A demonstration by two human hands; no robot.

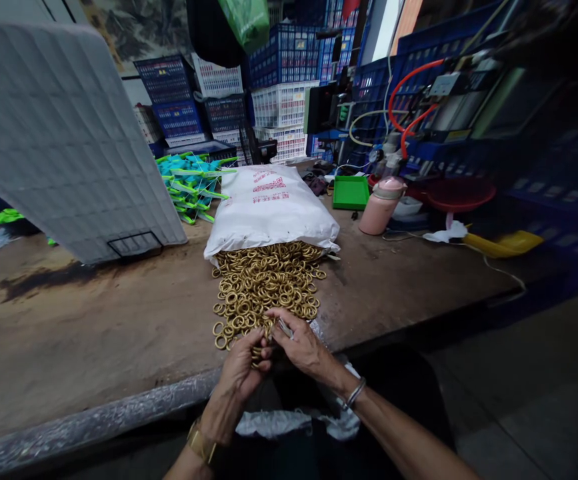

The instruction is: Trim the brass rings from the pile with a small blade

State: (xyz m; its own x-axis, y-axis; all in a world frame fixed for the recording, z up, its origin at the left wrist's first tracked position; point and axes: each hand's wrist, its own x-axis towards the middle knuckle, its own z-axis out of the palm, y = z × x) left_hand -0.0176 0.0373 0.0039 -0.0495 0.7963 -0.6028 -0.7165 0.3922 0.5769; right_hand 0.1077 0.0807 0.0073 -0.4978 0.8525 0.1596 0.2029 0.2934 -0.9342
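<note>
A heap of brass-coloured rings (263,287) spills from the mouth of a white woven sack (273,207) with red print, onto the table in front of me. At the near edge of the heap, my left hand (243,367) is closed around a few of the rings. Close beside it on the right, my right hand (301,343) has its fingers bent in a pinch. A small whitish, shiny piece (285,328) shows between those fingers; its kind is too small to make out. The fingertips of both hands nearly meet over the rings.
A tall pale ribbed panel (69,133) stands at the left, with blue and neon-green pieces (189,180) behind it. To the right are a green tray (350,193), a pink bottle (381,205) and a red dish (461,193). Stacked crates (283,67) fill the back.
</note>
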